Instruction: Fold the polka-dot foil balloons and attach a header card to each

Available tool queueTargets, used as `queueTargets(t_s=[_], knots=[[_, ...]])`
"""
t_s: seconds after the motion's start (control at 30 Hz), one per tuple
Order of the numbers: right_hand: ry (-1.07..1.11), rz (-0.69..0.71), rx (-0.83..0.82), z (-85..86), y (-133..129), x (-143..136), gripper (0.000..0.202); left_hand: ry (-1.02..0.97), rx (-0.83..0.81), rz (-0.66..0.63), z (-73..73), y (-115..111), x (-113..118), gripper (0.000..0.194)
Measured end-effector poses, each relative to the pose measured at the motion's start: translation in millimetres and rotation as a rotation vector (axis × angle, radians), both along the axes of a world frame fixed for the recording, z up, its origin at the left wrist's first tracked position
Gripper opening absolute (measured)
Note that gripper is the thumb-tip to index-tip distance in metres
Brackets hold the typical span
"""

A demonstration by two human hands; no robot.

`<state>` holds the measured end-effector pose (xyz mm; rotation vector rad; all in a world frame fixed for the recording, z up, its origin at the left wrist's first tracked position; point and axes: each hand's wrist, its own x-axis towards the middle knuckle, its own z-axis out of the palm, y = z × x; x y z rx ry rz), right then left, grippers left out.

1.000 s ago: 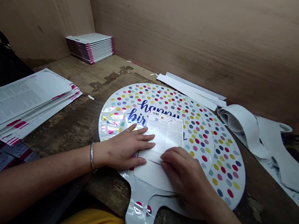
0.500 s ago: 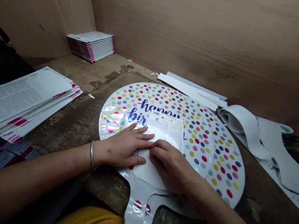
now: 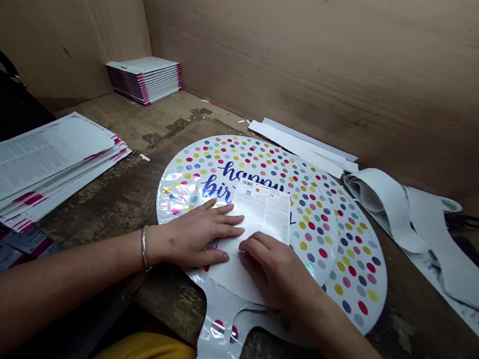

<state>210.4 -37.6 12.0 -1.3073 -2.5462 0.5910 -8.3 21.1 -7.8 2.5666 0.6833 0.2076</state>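
A flat, round foil balloon (image 3: 197, 165) with coloured dots and "happy birthday" lettering lies on the table, its tail toward me. Under its right side a second dotted balloon (image 3: 361, 260) sticks out. On the upper balloon rests a white printed card (image 3: 261, 215), covering part of the lettering. My left hand (image 3: 199, 236) is open, palm down, its fingers spread over the card's left edge and the balloon. My right hand (image 3: 279, 264) is closed, with bent fingertips pressed together at the card's middle; whatever they pinch is hidden.
A neat stack of white and pink packets (image 3: 144, 78) stands in the back left corner. More printed cards (image 3: 48, 160) are fanned out at the left. White paper strips (image 3: 301, 146) lie behind the balloons, and a curling label strip (image 3: 398, 209) lies at the right beside dark scissors-like handles (image 3: 465, 222).
My right fingertips have shifted slightly down over the card, away from my left fingers. The left hand keeps its place on the card. The whole view has moved a little.
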Motion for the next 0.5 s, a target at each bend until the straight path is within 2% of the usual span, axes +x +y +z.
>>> queueTargets(t_s=[0.17,0.3,0.4,0.5], knots=[[-0.073,0.104,0.017,-0.7,10.5,-9.3,0.014,-0.006,-0.006,0.005,-0.3,0.1,-0.1,0.058],[-0.108,0.125,0.044,-4.6,13.0,-11.7,0.013,-0.029,-0.016,0.005,-1.5,0.4,-0.8,0.058],[-0.085,0.106,0.049,-5.9,11.5,-13.5,0.01,-0.032,-0.017,0.001,-0.7,0.3,-1.6,0.057],[0.064,0.009,-0.088,2.8,5.6,2.0,0.009,-0.022,-0.015,0.003,0.5,0.2,-2.5,0.057]])
